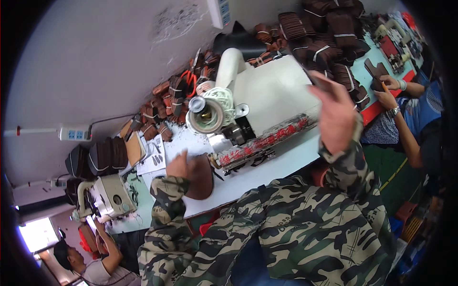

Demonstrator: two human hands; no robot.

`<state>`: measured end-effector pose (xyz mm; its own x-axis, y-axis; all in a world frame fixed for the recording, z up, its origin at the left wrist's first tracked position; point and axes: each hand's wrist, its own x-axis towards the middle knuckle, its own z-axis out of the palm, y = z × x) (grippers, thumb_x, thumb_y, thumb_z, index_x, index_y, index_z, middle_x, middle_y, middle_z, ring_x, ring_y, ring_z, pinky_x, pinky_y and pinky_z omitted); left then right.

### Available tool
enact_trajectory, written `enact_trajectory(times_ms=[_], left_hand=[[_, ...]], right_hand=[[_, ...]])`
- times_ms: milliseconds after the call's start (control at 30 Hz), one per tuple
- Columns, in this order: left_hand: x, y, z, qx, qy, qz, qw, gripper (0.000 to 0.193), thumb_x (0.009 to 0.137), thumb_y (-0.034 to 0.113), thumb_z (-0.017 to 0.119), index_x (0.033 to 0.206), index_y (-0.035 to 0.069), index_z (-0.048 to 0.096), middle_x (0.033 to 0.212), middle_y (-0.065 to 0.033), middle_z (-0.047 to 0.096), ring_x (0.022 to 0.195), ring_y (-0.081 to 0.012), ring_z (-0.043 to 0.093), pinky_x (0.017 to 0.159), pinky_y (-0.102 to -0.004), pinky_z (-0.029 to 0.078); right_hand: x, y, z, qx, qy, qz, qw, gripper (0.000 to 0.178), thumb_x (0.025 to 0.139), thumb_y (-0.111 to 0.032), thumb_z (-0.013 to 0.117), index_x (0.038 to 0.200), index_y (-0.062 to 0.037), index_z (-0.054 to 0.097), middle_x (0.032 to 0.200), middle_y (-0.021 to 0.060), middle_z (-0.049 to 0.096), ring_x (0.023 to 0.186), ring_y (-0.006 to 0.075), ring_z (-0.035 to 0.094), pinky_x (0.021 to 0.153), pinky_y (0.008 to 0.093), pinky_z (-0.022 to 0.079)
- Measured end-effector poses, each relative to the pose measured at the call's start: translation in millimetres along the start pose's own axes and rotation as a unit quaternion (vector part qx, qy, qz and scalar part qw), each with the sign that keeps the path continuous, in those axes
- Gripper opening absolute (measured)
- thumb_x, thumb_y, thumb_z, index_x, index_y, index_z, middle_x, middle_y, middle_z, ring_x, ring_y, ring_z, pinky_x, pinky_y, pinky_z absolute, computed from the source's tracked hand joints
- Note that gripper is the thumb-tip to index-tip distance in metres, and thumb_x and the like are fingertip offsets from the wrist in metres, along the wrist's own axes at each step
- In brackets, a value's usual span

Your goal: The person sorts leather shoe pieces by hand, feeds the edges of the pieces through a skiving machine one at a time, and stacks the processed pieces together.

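Observation:
My left hand, blurred, is at the upper left edge of a rounded brown leather-like piece on the white table. Its fingers are too smeared to show whether they grip the piece. My right hand is raised off the right end of a cream machine, also blurred by motion. A dark brown flat piece shows between its thumb and fingers. Red markings and dark scraps cover the machine's front edge. White cord is looped around a round part on the machine's left.
Bundles of brown pieces are piled behind the machine; more lie by the wall with orange-handled scissors. A co-worker's hands hold a brown piece at right. Another person sits by a second machine at lower left.

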<state>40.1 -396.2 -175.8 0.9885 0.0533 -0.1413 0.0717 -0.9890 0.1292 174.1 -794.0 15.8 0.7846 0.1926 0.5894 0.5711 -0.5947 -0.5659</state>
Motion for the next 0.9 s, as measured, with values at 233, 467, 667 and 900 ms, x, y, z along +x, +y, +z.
enact_trajectory(times_ms=[233, 467, 667, 900], left_hand=[[-39, 11, 24, 0.019, -0.069, 0.031, 0.997, 0.019, 0.082, 0.012, 0.053, 0.100, 0.012, 0.056, 0.092, -0.0096, 0.059, 0.068, -0.0337, 0.062, 0.057, -0.0463, 0.050], [-23, 40, -56, -0.317, -0.335, 0.111, 0.880, 0.010, 0.081, 0.010, 0.059, 0.087, 0.003, 0.063, 0.071, -0.0082, 0.060, 0.067, -0.0212, 0.063, 0.060, -0.0348, 0.049], [34, 99, -91, -0.426, -0.306, 0.102, 0.845, 0.018, 0.089, 0.016, 0.053, 0.085, -0.001, 0.058, 0.069, -0.0017, 0.053, 0.067, -0.0091, 0.046, 0.063, -0.0275, 0.041], [65, 89, -91, -0.337, -0.236, 0.062, 0.909, 0.020, 0.088, 0.016, 0.054, 0.088, -0.002, 0.062, 0.071, -0.0088, 0.059, 0.066, -0.0178, 0.054, 0.065, -0.0316, 0.044]], right_hand=[[-50, -19, 62, 0.019, -0.139, -0.038, 0.989, 0.021, 0.072, -0.010, 0.066, 0.092, -0.0039, 0.064, 0.097, 0.0105, 0.064, 0.085, 0.0288, 0.060, 0.076, 0.0386, 0.048], [-93, -24, 76, 0.250, -0.359, 0.080, 0.896, 0.023, 0.080, -0.013, 0.065, 0.100, -0.0018, 0.064, 0.102, 0.0125, 0.065, 0.094, 0.0291, 0.061, 0.082, 0.0338, 0.049], [-115, -28, 96, 0.446, -0.398, 0.397, 0.696, 0.029, 0.085, -0.009, 0.060, 0.111, 0.0031, 0.061, 0.099, 0.0119, 0.066, 0.091, 0.0153, 0.062, 0.078, 0.0284, 0.049], [-113, -42, 129, 0.544, -0.363, 0.396, 0.644, 0.038, 0.087, -0.006, 0.057, 0.123, 0.0047, 0.050, 0.099, 0.0085, 0.063, 0.086, 0.0107, 0.059, 0.074, 0.0252, 0.050]])
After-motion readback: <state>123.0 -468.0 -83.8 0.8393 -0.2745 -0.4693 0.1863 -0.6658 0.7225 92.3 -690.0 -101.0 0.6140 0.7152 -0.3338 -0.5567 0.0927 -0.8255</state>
